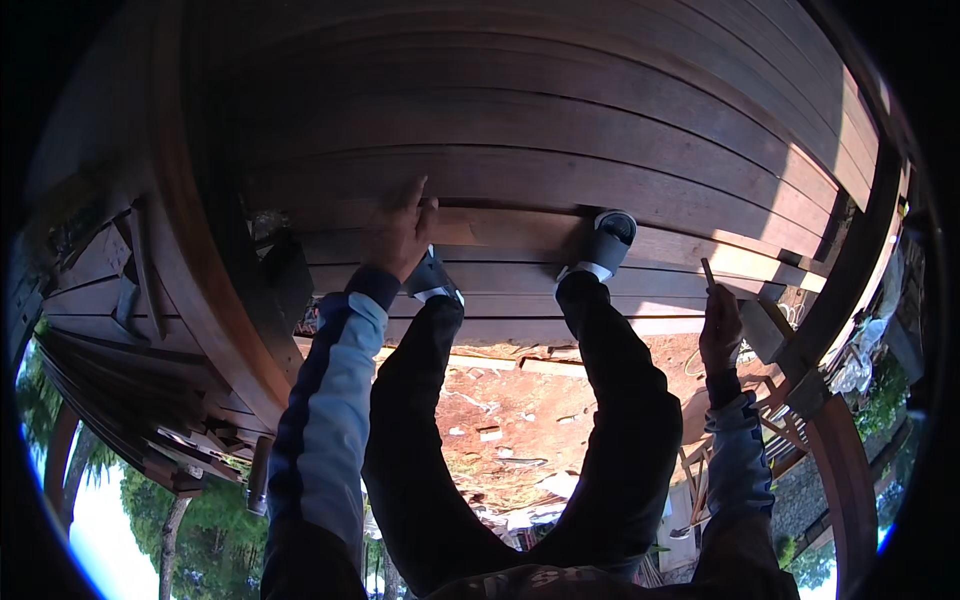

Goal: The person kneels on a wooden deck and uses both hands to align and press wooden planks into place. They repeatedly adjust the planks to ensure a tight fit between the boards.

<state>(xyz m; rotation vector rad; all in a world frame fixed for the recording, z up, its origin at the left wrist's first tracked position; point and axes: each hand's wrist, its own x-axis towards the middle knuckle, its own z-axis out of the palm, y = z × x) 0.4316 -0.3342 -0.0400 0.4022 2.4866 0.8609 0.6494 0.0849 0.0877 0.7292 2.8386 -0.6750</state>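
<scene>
My left hand [403, 232] is over the dark wooden deck boards [500, 125], just beside my left shoe [433, 278]. Its index finger is stretched out and the thumb stands apart; nothing shows in it. On the right, my right hand [720, 330] is closed around a thin rod-like thing [708, 272], whose narrow end sticks up past the fingers. The rest of that thing is hidden by the hand, so its kind is unclear. A lighter reddish wooden strip [500, 228] runs across the boards between my left hand and my right shoe [610, 243].
A thick curved-looking beam [225, 290] borders the deck at left, with stacked planks [110, 390] beyond it. Another beam [850, 480] is at right. Below the deck edge, reddish ground [500, 410] is littered with scraps. Gaps show between boards and beams on both sides.
</scene>
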